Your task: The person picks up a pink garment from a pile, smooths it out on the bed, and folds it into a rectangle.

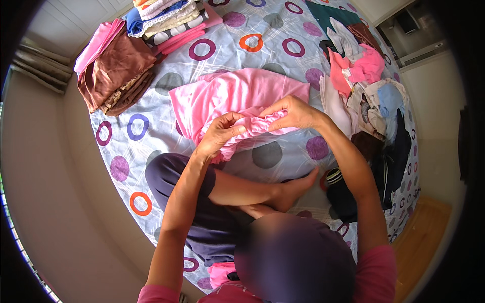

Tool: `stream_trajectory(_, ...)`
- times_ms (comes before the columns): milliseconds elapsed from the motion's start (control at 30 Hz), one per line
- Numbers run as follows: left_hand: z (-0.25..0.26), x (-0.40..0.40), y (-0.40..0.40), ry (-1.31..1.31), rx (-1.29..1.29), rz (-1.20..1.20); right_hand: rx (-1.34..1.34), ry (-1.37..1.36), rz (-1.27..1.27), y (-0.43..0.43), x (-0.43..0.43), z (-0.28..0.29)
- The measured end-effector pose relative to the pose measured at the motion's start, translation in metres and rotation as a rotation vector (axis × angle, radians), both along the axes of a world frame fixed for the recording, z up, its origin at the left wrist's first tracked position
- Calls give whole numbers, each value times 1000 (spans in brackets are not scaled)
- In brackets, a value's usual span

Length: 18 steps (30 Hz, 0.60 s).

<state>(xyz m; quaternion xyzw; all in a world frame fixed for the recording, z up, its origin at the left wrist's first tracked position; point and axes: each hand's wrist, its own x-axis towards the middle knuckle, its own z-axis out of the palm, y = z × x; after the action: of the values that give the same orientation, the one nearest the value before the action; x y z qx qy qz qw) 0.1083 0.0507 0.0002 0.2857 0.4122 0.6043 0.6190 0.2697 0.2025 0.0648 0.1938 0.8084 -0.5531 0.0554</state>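
A pink garment (238,92) with a gathered, elastic-looking waistband (255,125) lies spread on the bed before my crossed legs. My left hand (219,134) pinches the band between thumb and fingers at its left part. Farther right, my right hand (293,113) grips the same band, thumb on the near side. Between the two hands the ruffled edge is stretched and raised a little. Some of the gathered cloth hangs below my left hand, near my knee. The far part of the garment rests flat on the sheet with soft creases.
Folded brown cloth (121,72) is piled at the far left, beside a stack of folded cloths (166,19). Loose, crumpled clothes (367,87) heap up on the right, with dark garments (390,166) nearer me. A patterned bedsheet (227,38) covers the bed.
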Motion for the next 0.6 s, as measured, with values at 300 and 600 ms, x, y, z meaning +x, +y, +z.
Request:
stream_trajectory(300, -2, -8, -1, 77, -77, -40, 129, -48, -66, 10, 15, 8)
stream_trajectory(600, -9, 0, -1, 95, -99, -81, 27, -103, 28, -5, 4, -8)
